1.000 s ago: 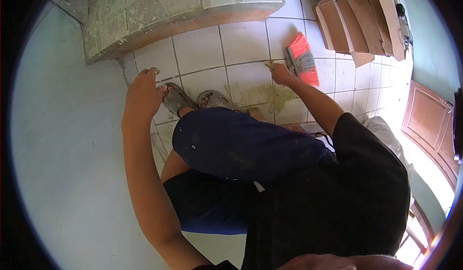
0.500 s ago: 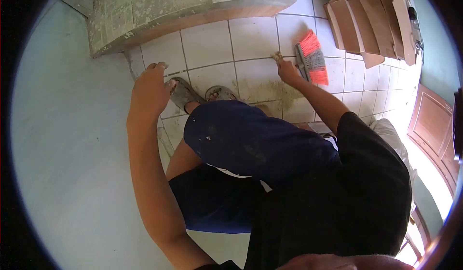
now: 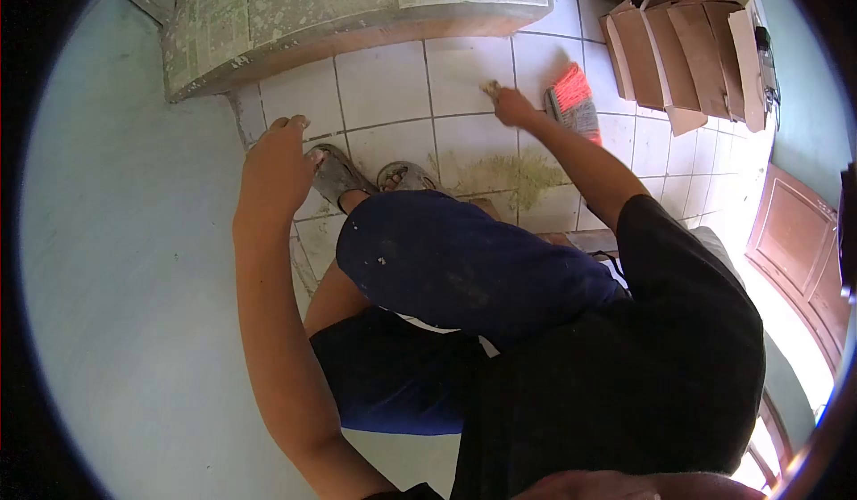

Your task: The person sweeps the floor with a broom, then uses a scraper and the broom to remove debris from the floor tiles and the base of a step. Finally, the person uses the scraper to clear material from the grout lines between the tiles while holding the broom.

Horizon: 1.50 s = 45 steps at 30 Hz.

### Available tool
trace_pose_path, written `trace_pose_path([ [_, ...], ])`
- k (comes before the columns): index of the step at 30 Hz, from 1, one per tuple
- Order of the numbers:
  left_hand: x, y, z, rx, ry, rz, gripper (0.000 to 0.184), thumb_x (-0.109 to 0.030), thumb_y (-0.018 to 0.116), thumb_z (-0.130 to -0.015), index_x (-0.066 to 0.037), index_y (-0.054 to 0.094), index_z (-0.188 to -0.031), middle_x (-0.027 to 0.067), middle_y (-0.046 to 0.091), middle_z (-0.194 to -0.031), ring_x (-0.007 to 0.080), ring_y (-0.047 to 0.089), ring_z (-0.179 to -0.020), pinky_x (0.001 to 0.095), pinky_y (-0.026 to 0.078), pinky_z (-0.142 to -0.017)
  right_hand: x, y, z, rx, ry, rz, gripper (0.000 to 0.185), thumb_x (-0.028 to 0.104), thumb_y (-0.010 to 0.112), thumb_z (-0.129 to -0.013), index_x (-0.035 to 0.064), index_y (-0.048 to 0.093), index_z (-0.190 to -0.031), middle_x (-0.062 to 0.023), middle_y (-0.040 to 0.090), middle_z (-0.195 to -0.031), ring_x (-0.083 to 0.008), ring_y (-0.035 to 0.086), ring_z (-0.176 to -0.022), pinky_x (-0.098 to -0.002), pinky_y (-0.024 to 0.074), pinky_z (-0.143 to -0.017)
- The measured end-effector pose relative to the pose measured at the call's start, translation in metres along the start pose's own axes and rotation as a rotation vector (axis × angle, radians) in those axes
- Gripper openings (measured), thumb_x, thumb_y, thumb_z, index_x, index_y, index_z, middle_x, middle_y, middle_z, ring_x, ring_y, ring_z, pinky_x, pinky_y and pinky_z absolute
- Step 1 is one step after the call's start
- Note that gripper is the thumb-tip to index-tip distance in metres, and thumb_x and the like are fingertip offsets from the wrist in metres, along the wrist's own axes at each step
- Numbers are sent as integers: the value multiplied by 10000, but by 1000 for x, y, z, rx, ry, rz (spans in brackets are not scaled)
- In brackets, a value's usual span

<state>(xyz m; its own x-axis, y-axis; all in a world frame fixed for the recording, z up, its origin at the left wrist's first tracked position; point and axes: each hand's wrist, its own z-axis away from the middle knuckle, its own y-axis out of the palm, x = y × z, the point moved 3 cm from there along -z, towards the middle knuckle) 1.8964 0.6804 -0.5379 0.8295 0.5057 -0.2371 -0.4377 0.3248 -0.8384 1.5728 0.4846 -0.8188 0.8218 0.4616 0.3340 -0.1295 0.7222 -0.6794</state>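
Observation:
My right hand [image 3: 512, 107] reaches out low over the white floor tiles [image 3: 473, 76], closed on a small yellowish piece [image 3: 490, 87] whose kind I cannot make out. Beside that hand lies a broom head [image 3: 574, 104] with orange and grey bristles. My left hand [image 3: 278, 165] hangs near the pale wall, above my grey shoe [image 3: 339, 174]. Its thumb stands apart from the bent fingers, whitish residue marks the tips, and no object shows in it.
A raised ledge with worn greenish tiles [image 3: 312, 13] runs along the far side. Opened cardboard boxes [image 3: 687, 58] stand at the upper right. Greenish-brown dirt [image 3: 527, 179] stains the floor near my knees. A brown door [image 3: 799, 241] is at the right.
My right hand has moved left and slightly up across the tiles, away from the broom head. The left hand stays almost where it was.

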Motion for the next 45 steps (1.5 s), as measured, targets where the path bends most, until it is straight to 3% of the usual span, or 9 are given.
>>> trace_pose_path([
  [4,-3,4,4,-1,16,4,419,-119,714,-825,-6,576,-1204,204,594,-1229,393,565,-1138,442,459,-949,-8,39,13,87,154,-68,425,47,500,-813,-12,562,-1229,-343,592,-1160,-429,613,-1071,-511,508,-908],
  [6,-8,5,7,5,26,-3,418,-119,714,-825,-6,576,-1204,204,594,-1227,392,565,-1139,443,460,-948,-12,40,-14,-197,-200,-4,361,46,509,-810,-46,585,-1150,-340,606,-1132,-429,640,-1001,-510,525,-881],
  [13,5,6,14,1,-31,12,443,-123,718,-821,-4,571,-1222,215,592,-1232,390,561,-1149,447,459,-949,30,-5,-116,27,-21,-97,210,29,587,-768,-65,597,-955,-254,685,-799,-369,690,-606,-433,556,-459],
  [18,19,6,15,31,-61,-8,450,-136,723,-819,2,573,-1220,215,600,-1224,386,558,-1159,441,452,-961,71,49,-3,100,-35,-26,447,73,480,-843,-109,490,-1250,-301,599,-1157,-423,601,-1075,-466,497,-939],
  [25,1,5,20,-18,-3,25,452,-151,716,-831,-3,568,-1232,204,597,-1233,383,559,-1157,443,450,-961,91,24,-47,-34,-19,-95,240,51,514,-833,-116,599,-983,-311,661,-874,-422,688,-823,-482,579,-714],
  [37,15,8,28,64,-66,-8,452,-141,709,-827,2,565,-1231,194,599,-1225,383,570,-1142,451,458,-948,91,60,-43,-2,-155,-123,384,-21,487,-816,-56,560,-1191,-278,671,-897,-400,683,-694,-448,561,-477],
  [41,14,12,32,55,-60,10,452,-139,711,-821,-6,569,-1229,196,598,-1224,381,570,-1141,450,455,-953,84,87,-133,25,-268,168,475,-7,507,-805,-34,511,-1279,-300,645,-1037,-393,689,-764,-467,576,-566],
  [43,22,13,31,15,-50,27,454,-147,716,-818,-19,574,-1230,195,601,-1220,380,568,-1143,446,455,-956,112,46,-76,63,29,-119,567,20,537,-791,-5,457,-1352,-323,545,-1254,-396,678,-866,-491,574,-710],
  [45,29,8,32,30,-85,15,454,-151,714,-820,-21,574,-1232,196,600,-1220,380,567,-1145,444,455,-957,94,81,-47,-81,-302,147,593,43,528,-799,26,441,-1385,-326,408,-1408,-455,632,-954,-500,538,-843],
])
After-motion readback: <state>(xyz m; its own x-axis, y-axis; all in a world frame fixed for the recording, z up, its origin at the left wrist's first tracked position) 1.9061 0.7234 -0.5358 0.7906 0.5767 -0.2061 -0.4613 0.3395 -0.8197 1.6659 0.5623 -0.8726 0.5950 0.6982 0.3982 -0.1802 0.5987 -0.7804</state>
